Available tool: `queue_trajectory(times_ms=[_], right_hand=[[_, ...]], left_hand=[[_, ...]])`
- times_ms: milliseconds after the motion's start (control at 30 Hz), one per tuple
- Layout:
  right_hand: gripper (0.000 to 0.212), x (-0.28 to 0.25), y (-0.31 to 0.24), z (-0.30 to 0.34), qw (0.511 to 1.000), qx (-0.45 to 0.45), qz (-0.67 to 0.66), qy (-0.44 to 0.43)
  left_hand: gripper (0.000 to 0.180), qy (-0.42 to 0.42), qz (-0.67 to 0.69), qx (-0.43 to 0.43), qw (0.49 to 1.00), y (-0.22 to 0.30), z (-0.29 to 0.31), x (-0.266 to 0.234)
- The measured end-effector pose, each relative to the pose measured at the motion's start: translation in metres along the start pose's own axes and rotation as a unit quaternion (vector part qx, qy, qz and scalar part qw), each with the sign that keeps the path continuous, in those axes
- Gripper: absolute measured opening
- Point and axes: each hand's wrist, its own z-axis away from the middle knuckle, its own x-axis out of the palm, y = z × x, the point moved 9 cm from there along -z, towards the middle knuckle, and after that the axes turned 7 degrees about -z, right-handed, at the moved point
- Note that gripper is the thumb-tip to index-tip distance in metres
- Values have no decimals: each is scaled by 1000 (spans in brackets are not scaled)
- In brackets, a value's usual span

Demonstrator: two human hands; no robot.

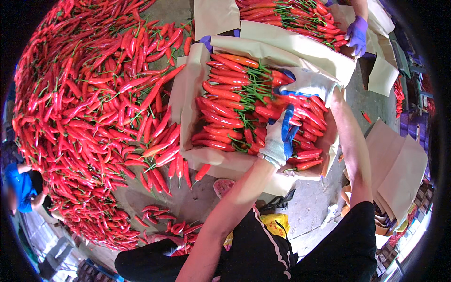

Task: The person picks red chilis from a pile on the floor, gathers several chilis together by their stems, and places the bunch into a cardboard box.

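A paper-lined box [190,98] in front of me holds rows of red chili peppers [221,105], their green stems meeting along the middle. Over the right half of the box, my right hand [307,85], in a white glove with blue fingers, curls around several chili peppers [295,100]. My left hand [279,136], gloved the same way, reaches in from the near side. Its blue fingers point up and close against the same bunch. The gloves hide part of the peppers under them.
A large heap of loose chili peppers [94,103] spreads to the left. Another filled box [282,30] stands beyond mine, with a co-worker's purple-gloved hand [357,36] beside it. Folded paper sheets [392,164] lie at right. A person in blue [19,188] is at far left.
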Motion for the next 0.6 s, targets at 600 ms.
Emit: queue_trajectory(times_ms=[600], right_hand=[[33,19,16,59,888,-123,-268,353]], left_hand=[[29,-64,18,-40,997,12,65,-39]])
